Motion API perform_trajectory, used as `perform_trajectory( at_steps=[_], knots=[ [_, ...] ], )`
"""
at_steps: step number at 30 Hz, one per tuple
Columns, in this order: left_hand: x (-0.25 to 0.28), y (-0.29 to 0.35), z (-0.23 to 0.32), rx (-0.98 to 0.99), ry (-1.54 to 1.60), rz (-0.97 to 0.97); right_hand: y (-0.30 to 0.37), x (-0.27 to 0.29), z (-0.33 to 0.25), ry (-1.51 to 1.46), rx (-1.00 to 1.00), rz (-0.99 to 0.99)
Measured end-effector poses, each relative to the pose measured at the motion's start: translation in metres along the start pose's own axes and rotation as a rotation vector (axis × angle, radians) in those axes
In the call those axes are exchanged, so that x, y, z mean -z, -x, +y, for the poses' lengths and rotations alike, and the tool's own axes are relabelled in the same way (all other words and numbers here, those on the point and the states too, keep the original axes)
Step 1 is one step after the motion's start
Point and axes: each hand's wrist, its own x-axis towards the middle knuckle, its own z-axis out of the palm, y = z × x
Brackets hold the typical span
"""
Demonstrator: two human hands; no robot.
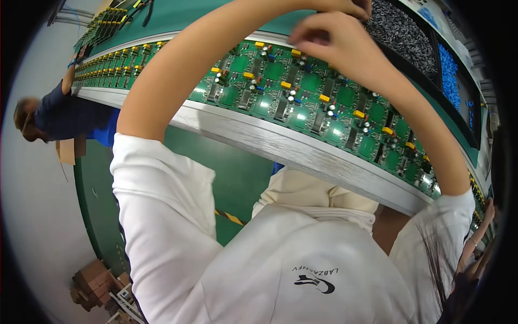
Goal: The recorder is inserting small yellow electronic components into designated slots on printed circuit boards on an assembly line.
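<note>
My left hand (348, 6) is at the top edge, beside the bin of small black parts (402, 35). Its fingers curl inward; the frame edge cuts part of it off, and whatever it holds is hidden. Just below it, my right hand (332, 36) hovers over the upper edge of the green circuit boards (272, 70). Its fingers are bent together and slightly blurred, and I cannot make out anything between them. Yellow block components (286, 85), small round capacitors and dark upright parts stand on the boards, which lie in a long row.
A pale metal rail (243, 132) runs along the boards' near side. Small blue parts (449, 75) lie in a tray at right. Pliers (147, 13) and more boards (102, 26) rest at upper left. Another person (70, 116) works at far left; another's arm (477, 232) shows at right.
</note>
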Motion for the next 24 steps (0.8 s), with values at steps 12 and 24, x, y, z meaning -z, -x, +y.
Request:
perform_trajectory(
  at_steps=[12, 24],
  knots=[
    [0.048, 0.031, 0.013, 0.319, 0.022, 0.252, -0.076, -0.069, -0.019, 0.076, 0.106, 0.149],
    [0.056, 0.201, 0.063, 0.453, 0.390, 0.978, -0.076, -0.064, -0.043, 0.115, 0.094, 0.150]
  ],
)
